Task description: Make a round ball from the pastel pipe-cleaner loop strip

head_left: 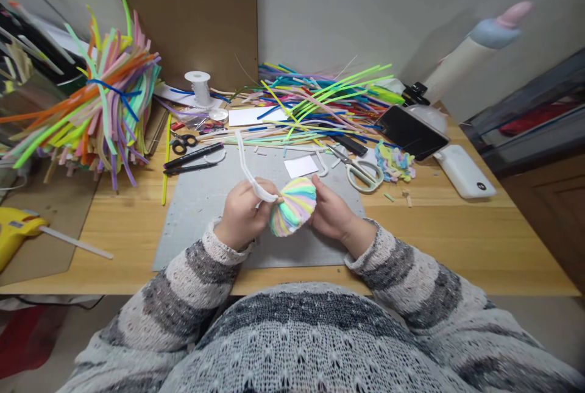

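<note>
Above the grey cutting mat (192,222), a fan-shaped, pastel-striped pipe-cleaner piece (294,205) is between my hands. My left hand (247,213) is closed, pinching its narrow gathered end together with a folded white pipe cleaner (249,170), whose long end sticks up and away from me. At the wide right edge, my right hand (333,210) grips the piece with the thumb along its rim; the other fingers are partly hidden behind it. Just beyond lie a white paper card (300,166) and white-handled scissors (361,175).
A big bundle of pipe cleaners (109,100) stands at left, above a yellow glue gun (21,228). Loose pipe cleaners (320,100) pile along the wall. Markers (194,158), black scissors (183,143), pastel scraps (393,161), a phone (414,131) and a white device (466,170) surround the mat.
</note>
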Tool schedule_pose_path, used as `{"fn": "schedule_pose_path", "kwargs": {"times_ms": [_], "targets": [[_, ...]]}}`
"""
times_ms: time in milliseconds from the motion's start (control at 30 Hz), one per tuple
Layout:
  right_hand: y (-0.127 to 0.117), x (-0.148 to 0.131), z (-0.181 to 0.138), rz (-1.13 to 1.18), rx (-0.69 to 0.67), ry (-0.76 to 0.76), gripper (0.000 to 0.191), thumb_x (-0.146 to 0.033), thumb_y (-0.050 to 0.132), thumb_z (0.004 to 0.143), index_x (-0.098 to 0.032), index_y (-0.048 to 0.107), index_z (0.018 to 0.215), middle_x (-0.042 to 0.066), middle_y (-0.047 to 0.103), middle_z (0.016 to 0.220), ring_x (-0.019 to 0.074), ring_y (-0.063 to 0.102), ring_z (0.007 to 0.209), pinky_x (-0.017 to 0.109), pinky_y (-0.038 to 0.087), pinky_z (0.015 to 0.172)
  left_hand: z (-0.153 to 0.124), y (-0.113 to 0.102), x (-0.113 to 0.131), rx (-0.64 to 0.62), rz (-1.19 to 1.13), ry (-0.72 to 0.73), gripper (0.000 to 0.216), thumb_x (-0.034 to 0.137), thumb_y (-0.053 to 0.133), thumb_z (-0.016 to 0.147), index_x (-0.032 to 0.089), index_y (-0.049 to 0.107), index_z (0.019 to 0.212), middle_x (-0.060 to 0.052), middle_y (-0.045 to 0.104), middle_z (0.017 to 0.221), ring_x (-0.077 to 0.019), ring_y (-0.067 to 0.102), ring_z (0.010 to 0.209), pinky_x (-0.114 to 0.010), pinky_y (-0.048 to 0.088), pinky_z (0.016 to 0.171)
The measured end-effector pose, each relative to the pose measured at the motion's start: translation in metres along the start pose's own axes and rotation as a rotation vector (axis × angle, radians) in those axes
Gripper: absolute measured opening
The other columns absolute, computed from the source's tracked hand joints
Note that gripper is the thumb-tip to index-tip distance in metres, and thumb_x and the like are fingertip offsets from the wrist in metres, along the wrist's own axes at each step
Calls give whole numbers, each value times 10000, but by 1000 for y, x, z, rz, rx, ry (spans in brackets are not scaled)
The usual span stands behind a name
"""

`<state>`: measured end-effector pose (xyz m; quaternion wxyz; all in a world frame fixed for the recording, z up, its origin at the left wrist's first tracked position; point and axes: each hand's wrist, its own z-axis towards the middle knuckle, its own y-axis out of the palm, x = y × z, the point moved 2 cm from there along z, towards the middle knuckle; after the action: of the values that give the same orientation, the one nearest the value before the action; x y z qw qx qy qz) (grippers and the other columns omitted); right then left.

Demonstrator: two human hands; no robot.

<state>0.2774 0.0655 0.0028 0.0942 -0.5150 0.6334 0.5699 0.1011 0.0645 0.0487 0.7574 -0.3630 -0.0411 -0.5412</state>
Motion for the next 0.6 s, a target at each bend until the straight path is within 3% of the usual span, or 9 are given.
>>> {"fn": "schedule_pose_path", "kwargs": {"times_ms": [67,233,333,433,600], "targets": [[0,3,0,18,-36,32,498,-665,449,887,-209,619,991,52,690,891,207,652,806,367,534,732,0,-1,3,-7,12,57,90,114,572,874,183,630,872,-44,711,816,-142,670,770,-283,552,715],[-3,0,-2,13,17,-68,500,-663,493,873,-210,647,1019,47,706,908,208,652,823,361,529,734,2,-3,9,-25,170,251,78,129,579,879,178,627,916,-60,732,847,-157,672,750,-302,532,678],[-1,-3,-5,-48,-5,-105,415,-570,646,824,-186,680,979,47,708,875,186,635,781,328,515,724,3,-4,8,-88,275,324,74,135,581,882,192,625,900,-42,740,845,-172,680,781,-322,531,702],[4,-3,-7,-70,-56,-154,292,-404,764,770,-175,698,939,39,706,862,154,611,756,293,499,743,3,-3,5,-74,239,297,84,127,588,878,193,631,906,-46,739,848,-173,688,807,-326,555,729],[9,4,-7,58,-91,-116,282,-374,776,760,-213,686,973,14,689,888,137,594,758,263,500,718,-2,-1,1,65,84,167,99,120,583,886,191,650,902,-62,727,877,-148,691,816,-300,591,748]]}}
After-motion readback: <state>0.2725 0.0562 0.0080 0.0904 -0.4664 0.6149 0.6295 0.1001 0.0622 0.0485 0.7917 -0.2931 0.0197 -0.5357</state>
